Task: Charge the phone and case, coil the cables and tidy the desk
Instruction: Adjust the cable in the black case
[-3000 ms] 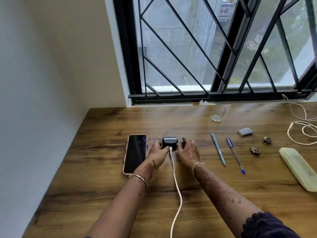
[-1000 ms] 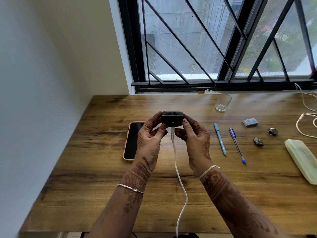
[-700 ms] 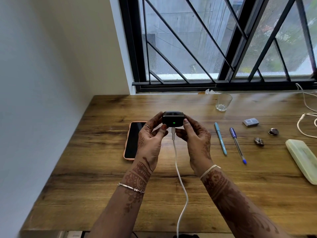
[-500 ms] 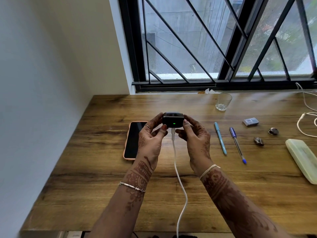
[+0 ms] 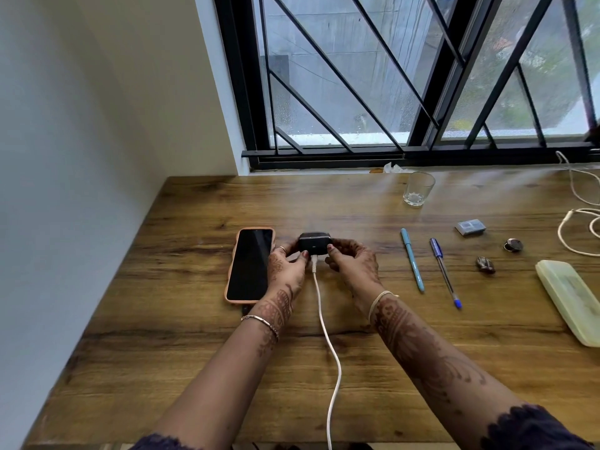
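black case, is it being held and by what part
Yes. The left hand grips the black case at its left end, and the right hand grips its right end.

Matt brown wood-grain surface (image 5: 194, 352), faintly sheened toward 12 o'clock. Glossy black glass on the phone (image 5: 250, 264), edged by a matt peach cover (image 5: 241, 301). Smooth dark plastic charging case (image 5: 314, 243), slightly shiny; smooth white cable (image 5: 328, 339) at its 6 o'clock. Clear glass tumbler (image 5: 418, 190) at 1 o'clock. Plastic pens (image 5: 412, 259) at 3 o'clock, then a translucent pale-green plastic box (image 5: 571, 300). Black painted metal window grille (image 5: 242, 76).
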Demonstrator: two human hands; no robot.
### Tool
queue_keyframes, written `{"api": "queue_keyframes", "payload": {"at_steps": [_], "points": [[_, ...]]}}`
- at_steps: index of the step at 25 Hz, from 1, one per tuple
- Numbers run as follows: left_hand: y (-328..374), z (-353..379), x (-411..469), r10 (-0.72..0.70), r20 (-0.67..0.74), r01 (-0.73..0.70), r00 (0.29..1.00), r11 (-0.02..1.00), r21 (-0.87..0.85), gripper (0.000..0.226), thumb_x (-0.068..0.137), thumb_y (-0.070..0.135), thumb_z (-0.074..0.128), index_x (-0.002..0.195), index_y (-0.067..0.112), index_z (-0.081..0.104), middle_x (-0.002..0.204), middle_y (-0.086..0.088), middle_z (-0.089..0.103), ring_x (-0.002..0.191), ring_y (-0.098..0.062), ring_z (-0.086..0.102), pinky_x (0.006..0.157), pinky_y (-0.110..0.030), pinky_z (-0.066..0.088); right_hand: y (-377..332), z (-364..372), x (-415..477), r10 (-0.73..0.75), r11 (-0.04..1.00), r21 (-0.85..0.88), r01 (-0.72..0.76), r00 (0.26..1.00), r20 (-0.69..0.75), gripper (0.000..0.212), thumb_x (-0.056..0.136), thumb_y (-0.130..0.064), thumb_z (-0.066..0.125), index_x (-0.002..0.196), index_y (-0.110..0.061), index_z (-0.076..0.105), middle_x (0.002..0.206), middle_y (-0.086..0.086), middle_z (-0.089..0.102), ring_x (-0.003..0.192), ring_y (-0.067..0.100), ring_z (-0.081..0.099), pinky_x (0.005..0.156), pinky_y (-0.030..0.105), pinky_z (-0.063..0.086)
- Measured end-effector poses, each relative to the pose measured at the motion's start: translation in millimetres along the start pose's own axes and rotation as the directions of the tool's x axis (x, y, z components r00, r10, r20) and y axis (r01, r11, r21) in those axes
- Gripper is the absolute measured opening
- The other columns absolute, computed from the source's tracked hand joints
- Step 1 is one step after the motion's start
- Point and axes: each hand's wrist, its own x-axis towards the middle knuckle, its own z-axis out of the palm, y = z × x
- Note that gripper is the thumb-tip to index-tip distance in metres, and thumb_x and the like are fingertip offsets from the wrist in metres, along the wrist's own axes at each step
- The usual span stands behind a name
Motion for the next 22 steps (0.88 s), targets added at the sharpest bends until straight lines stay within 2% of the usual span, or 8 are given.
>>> {"api": "queue_keyframes", "payload": {"at_steps": [3,5,8,13,16,19,22], "points": [[-3.5,5.9,-0.2,-0.010,-0.010,0.011,1.000,0.999,0.049,0.040,0.088,0.003,0.060,0.127,0.012,0.058,0.115,-0.001,0.063,0.106,-0.013,0.059,0.100,-0.028,0.046,19.1,2.8,16.5,0.032,0.991,-0.132,-0.033,0.999,-0.010,0.011,0.074,-0.032,0.075,0.084,-0.028,0.073,0.083,0.001,0.076,0.079,0.020,0.071,0.086,0.048,0.057],[-7.8,7.8,2.9,-0.005,0.001,0.005,1.000,0.994,0.109,0.040,0.089,0.004,0.060,0.128,0.012,0.058,0.116,0.004,0.060,0.109,-0.013,0.059,0.104,-0.031,0.045,29.7,3.2,24.1,0.026,0.984,-0.175,-0.026,1.000,-0.004,0.013,0.070,-0.039,0.074,0.082,-0.032,0.073,0.082,0.001,0.076,0.077,0.018,0.070,0.086,0.049,0.056],[-10.6,7.5,5.5,-0.034,0.016,0.030,0.999,0.982,0.187,0.042,0.088,0.010,0.061,0.130,0.017,0.057,0.119,0.003,0.063,0.107,-0.018,0.062,0.101,-0.039,0.048,30.4,1.8,25.3,-0.002,0.978,-0.211,0.001,1.000,-0.001,0.009,0.070,-0.040,0.073,0.078,-0.036,0.073,0.084,0.003,0.076,0.077,0.020,0.069,0.085,0.050,0.056],[-11.9,5.7,8.0,-0.026,0.068,0.007,0.997,0.961,0.277,0.046,0.087,0.011,0.063,0.132,0.016,0.056,0.124,-0.003,0.063,0.115,-0.017,0.059,0.106,-0.035,0.044,21.8,-2.6,24.7,-0.037,0.941,-0.337,0.038,0.999,0.010,0.020,0.081,-0.031,0.072,0.098,-0.022,0.075,0.083,0.003,0.076,0.081,0.021,0.072,0.083,0.040,0.058],[-9.4,4.7,7.1,-0.047,0.078,0.021,0.996,0.953,0.302,0.048,0.086,0.008,0.063,0.133,0.017,0.055,0.112,0.002,0.063,0.109,-0.013,0.058,0.105,-0.032,0.044,18.0,-5.2,22.7,-0.087,0.912,-0.399,0.095,0.996,0.036,0.021,0.083,-0.029,0.070,0.102,-0.021,0.075,0.082,0.001,0.076,0.076,0.017,0.072,0.082,0.034,0.058],[-7.1,3.8,4.6,-0.090,0.104,0.059,0.990,0.962,0.267,0.050,0.085,0.008,0.063,0.134,0.017,0.054,0.108,0.002,0.063,0.109,-0.017,0.060,0.104,-0.038,0.046,17.3,-8.7,22.9,-0.086,0.913,-0.394,0.102,0.995,0.057,0.018,0.085,-0.026,0.069,0.100,-0.019,0.075,0.071,-0.001,0.072,0.060,0.010,0.067,0.072,0.026,0.058],[-9.8,2.9,-1.7,-0.105,0.097,0.086,0.990,0.980,0.180,0.049,0.089,0.001,0.057,0.136,0.011,0.050,0.119,0.004,0.058,0.116,-0.016,0.055,0.108,-0.041,0.042,16.6,-11.1,21.8,-0.063,0.937,-0.339,0.083,0.996,0.070,0.017,0.085,-0.024,0.070,0.099,-0.016,0.075,0.069,-0.001,0.070,0.057,0.011,0.067,0.069,0.027,0.059]]}}
